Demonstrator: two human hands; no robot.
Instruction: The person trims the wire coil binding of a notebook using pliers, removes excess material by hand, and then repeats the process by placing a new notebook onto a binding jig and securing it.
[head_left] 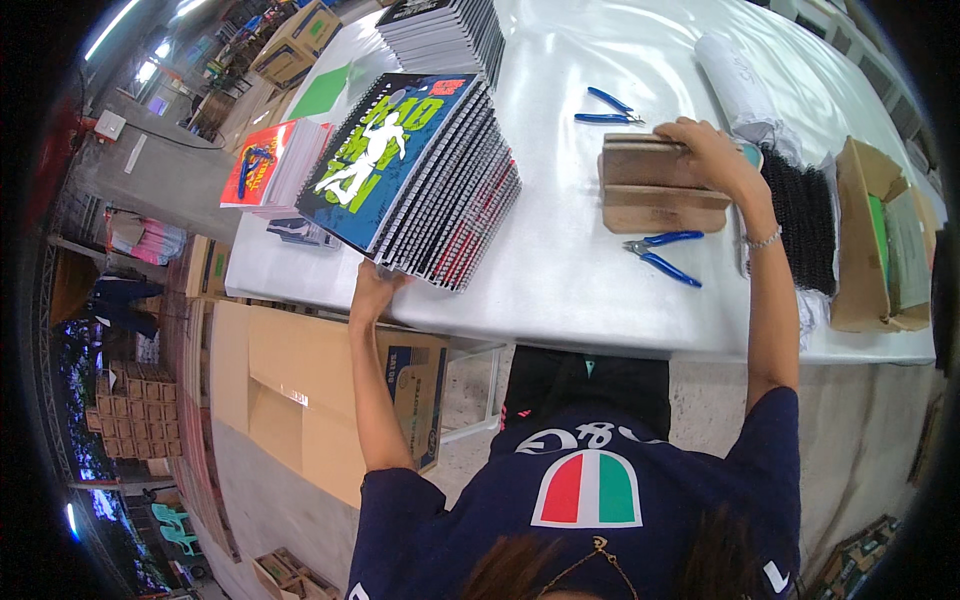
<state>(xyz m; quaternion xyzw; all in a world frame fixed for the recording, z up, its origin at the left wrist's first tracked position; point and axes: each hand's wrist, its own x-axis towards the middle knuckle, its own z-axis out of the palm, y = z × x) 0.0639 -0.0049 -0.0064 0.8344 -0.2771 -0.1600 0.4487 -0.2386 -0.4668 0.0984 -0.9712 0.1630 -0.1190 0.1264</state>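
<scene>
My left hand (376, 290) is at the near left corner of a tall stack of spiral notebooks (395, 160). Its fingers curl in under the bottom edge and are partly hidden. The top notebook has a dark blue cover with a white figure and green lettering. My right hand (708, 158) is closed over the far right part of a brown grooved block (660, 190), which lies on the white table. Blue-handled cutting pliers (665, 255) lie just in front of the block, and a second blue-handled pair (612, 108) lies behind it.
Black plastic binding coils (797, 220) lie right of my right forearm, beside an open cardboard box (875, 240). A white wrapped roll (735, 85) lies behind them. Orange-covered books (270, 165) and another notebook stack (445, 35) stand left and behind. A large carton (300, 390) sits below the table edge (560, 335).
</scene>
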